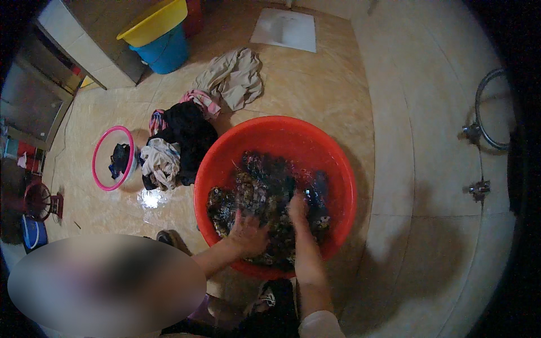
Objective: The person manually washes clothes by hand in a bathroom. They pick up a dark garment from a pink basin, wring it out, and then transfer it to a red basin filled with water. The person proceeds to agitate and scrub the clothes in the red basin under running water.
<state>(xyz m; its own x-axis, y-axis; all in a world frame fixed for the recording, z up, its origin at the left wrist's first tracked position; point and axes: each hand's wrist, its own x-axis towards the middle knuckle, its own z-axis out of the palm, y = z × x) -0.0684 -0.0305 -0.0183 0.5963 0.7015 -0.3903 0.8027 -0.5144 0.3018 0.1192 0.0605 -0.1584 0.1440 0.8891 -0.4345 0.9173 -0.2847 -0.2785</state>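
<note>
A wet, dark patterned garment point(253, 197) lies bunched in water inside a large round red basin point(225, 143). My left hand point(248, 234) rests on the cloth's near left part, its fingers apart and their tips blending into the folds. To its right, my right hand point(297, 207) is closed on the dark fabric, with its fingertips partly hidden in it. Water shows around the cloth, mostly toward the basin's far and right sides.
Left of the basin lie black clothes point(189, 132), a pale bundled cloth point(162, 160) and a pink-rimmed basket point(132, 149). Beige cloth point(231, 79) spreads farther back. Beyond are a blue bucket point(163, 53), a yellow basin point(155, 25) and a squat toilet point(284, 29). Taps point(478, 190) project from the right wall.
</note>
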